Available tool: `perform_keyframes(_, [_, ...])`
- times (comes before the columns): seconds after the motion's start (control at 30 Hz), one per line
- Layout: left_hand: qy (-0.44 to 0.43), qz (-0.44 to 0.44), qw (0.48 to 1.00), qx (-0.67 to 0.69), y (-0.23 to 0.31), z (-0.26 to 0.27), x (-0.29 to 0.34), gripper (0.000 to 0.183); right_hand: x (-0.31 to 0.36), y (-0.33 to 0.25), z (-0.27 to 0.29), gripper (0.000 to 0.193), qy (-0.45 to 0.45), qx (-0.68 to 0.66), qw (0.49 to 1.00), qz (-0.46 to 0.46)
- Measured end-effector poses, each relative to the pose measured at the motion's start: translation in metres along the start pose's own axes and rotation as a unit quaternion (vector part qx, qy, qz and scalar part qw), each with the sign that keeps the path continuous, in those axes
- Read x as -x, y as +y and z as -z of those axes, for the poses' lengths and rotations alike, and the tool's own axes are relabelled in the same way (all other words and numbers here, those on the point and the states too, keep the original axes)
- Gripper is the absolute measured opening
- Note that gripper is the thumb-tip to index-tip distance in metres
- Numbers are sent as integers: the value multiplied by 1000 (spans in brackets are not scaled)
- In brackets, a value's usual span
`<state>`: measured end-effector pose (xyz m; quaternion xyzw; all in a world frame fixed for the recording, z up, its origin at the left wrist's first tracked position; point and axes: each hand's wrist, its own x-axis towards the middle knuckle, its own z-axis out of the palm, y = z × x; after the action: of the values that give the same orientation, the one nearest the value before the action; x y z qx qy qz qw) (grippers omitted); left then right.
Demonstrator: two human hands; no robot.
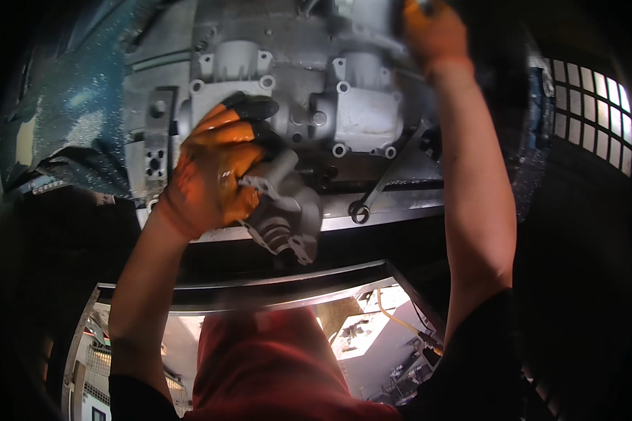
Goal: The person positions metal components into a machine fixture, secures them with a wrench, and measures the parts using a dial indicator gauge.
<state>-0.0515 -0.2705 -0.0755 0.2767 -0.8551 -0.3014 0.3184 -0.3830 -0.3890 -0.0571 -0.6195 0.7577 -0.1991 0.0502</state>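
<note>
An orange and black work glove covers my left hand (221, 158), whose bent fingers grip a grey cast-metal housing (288, 203) with bolt lugs and a round bore at its lower end. It is held tilted in front of the bench edge. Farther up and to the right, my right hand (435, 35), also in an orange glove, reaches to the top edge of the picture beside a light-grey metal casting (369, 21). Motion smears its fingers and the picture's edge cuts them off, so its grip cannot be made out.
Two similar grey castings (367, 112) (235, 63) lie on the metal work surface (295, 42). A ring spanner (361, 210) lies near the front edge. To the left stands a flat drilled metal bar (158, 140) beside blue-green sheeting (84, 105). A metal frame (239, 289) crosses below.
</note>
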Motion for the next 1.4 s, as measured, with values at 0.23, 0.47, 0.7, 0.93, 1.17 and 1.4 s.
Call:
perform_keyframes(0.23, [-65,42,997,-16,-16,-14,-4,30,-2,-6,-28,43,-8,29,999,24])
perform_keyframes(0.47, [-87,25,996,-16,-17,-13,-11,32,-3,1,-34,48,32,112,993,29])
perform_keyframes(0.7, [-99,20,994,-40,-12,-13,-13,28,-3,13,-57,54,128,174,975,45])
perform_keyframes(0.93, [-81,48,995,-19,-14,-10,-5,25,-35,-28,-15,58,161,191,928,276])
perform_keyframes(1.17, [-51,44,997,38,-12,-8,-8,31,-19,-36,-64,40,224,130,924,282])
perform_keyframes(1.4, [-85,47,995,29,-10,-10,-4,32,-14,7,-84,59,295,294,851,321])
